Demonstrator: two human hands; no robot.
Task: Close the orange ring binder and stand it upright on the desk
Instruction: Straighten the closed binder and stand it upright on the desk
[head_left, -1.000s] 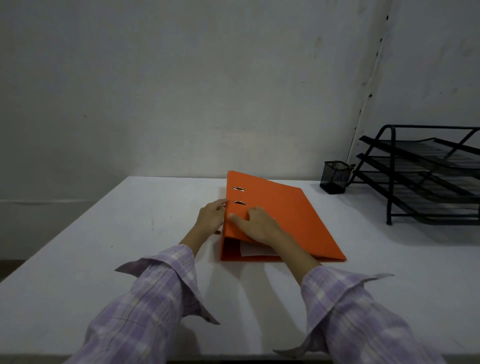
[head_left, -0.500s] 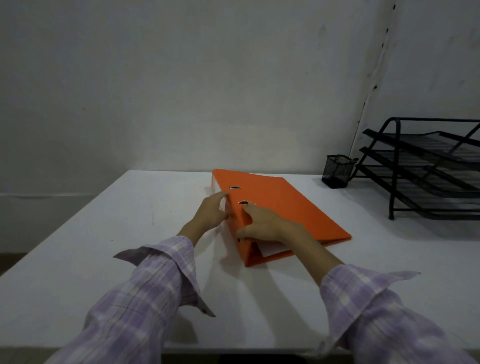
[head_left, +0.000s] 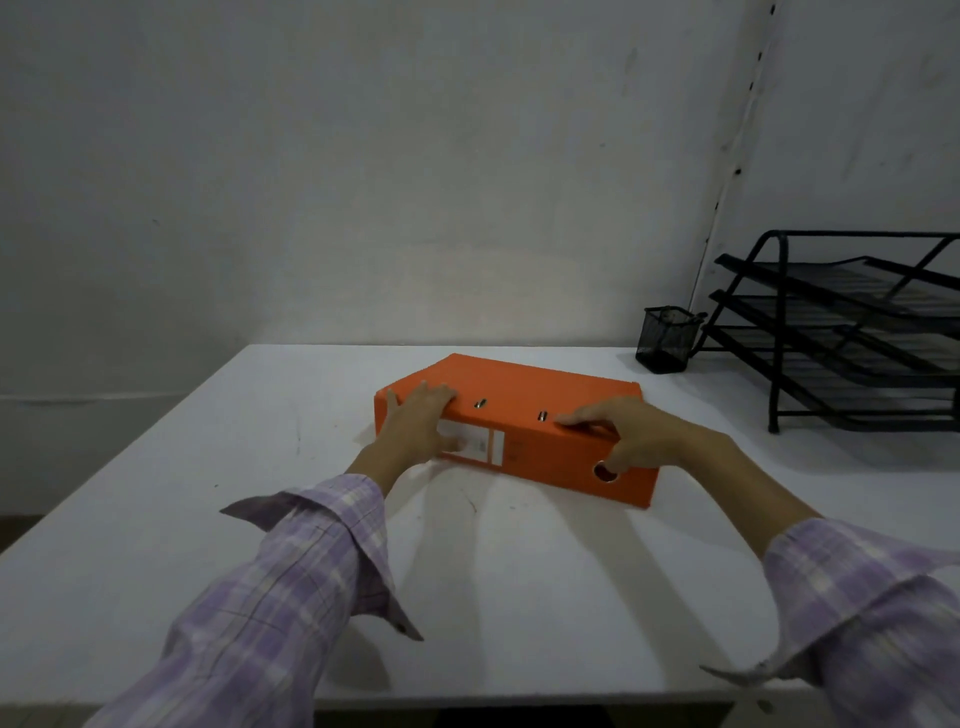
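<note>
The orange ring binder (head_left: 540, 395) lies closed and flat on the white desk (head_left: 156, 519), its spine turned toward me with a white label and a finger hole showing. My left hand (head_left: 415, 426) grips the binder's left end, fingers on the cover and palm over the label. My right hand (head_left: 623, 431) holds the right end of the spine, fingers on the top edge and thumb near the finger hole. Both sleeves are purple plaid.
A black mesh pen cup (head_left: 667, 339) stands at the back right of the desk. Beside it a black wire three-tier paper tray (head_left: 852, 332) fills the right corner. A white wall runs close behind the desk.
The binder has been rotated on the desk, so its spine now faces me instead of pointing left. Both hands shifted with it to grip its two ends.
</note>
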